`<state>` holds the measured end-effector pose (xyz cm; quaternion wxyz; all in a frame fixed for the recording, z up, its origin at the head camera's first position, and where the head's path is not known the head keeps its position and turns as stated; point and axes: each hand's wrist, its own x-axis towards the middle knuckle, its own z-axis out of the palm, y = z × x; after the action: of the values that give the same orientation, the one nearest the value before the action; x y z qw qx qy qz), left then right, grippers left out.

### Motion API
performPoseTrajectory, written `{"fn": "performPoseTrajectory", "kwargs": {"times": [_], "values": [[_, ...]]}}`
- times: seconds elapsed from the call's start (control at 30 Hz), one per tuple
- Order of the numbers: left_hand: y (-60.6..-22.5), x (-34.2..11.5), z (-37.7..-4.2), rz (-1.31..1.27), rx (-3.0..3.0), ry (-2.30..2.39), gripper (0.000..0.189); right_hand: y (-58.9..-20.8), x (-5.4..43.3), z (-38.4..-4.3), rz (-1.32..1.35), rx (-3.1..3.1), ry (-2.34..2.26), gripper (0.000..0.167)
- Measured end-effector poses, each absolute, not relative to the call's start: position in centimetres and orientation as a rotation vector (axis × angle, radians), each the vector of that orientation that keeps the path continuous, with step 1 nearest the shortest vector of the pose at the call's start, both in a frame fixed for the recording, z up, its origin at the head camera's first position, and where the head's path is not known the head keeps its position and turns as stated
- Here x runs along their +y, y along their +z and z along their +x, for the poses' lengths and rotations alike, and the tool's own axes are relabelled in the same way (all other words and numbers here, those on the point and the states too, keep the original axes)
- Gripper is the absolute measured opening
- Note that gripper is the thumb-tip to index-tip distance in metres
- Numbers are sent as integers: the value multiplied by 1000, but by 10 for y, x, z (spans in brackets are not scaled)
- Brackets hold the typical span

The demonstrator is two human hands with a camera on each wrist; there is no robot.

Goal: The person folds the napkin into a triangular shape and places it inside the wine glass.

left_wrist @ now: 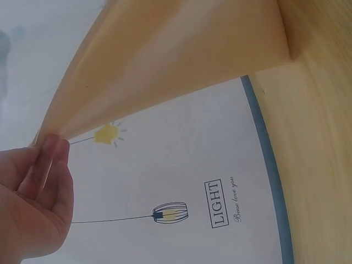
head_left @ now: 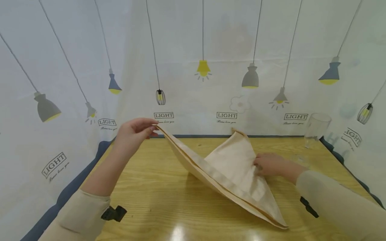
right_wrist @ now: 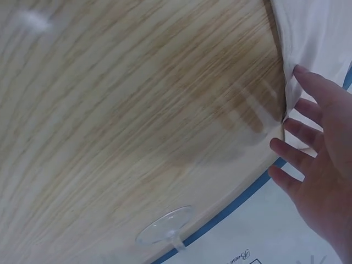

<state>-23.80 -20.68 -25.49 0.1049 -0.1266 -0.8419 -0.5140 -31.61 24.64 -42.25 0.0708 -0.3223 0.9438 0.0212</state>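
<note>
Head cam, clock centred on the beige cloth [head_left: 232, 170]: it's on the wooden table [head_left: 141, 197], a bit right of frame centre and low, partly raised. Two layers visible along the near edge, narrow gap between them. One corner peaks toward 1 o'clock; another points to 4 at the near side.

Left hand [head_left: 132, 135] at 10 o'clock: thumb and fingers pinching the cloth's corner, held up clear of the table. Left wrist view agrees, cloth fanning out from the fingertips toward 1 o'clock.

Right hand [head_left: 269, 164] between 2 and 3: at the cloth's right edge. Right wrist view has the fingers spread, thumb touching the cloth by its edge; can't tell if there's any grip.

Clear stemmed glass [head_left: 318, 124] at 2 o'clock, foot on the table, past the right hand, apart from the cloth.

Behind, at 12: white curtain [head_left: 187, 36], hanging-lamp prints and "LIGHT" labels, blue border [head_left: 193, 136] along the far table edge. Both sleeves beige. Black fitting [head_left: 114, 213] at the left cuff, another at the right.
</note>
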Motion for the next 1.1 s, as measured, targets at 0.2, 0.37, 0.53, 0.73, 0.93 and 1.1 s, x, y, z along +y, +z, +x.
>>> {"fn": "performPoseTrajectory", "kwargs": {"times": [0.2, 0.37, 0.53, 0.73, 0.93, 1.1], "values": [[-259, -214, -247, -319, -2498, -1518, 26, -424, 259, -312, -835, 2859, 84, 31], [-264, -222, -255, -248, -2542, -1477, 27, -420, 264, -306, -739, 2854, 22, 35], [-271, -232, -264, -183, -2572, -1447, 29, -424, 270, -302, -666, 2859, -38, 39], [-283, -243, -277, -74, -2563, -1575, 29, -432, 275, -300, -640, 2892, -66, 33], [-297, -251, -290, 73, -2544, -1804, 34, -430, 275, -293, -638, 2905, -88, 29], [-308, -253, -295, 127, -2608, -1803, 39, -428, 273, -288, -630, 2906, -103, 28]]}}
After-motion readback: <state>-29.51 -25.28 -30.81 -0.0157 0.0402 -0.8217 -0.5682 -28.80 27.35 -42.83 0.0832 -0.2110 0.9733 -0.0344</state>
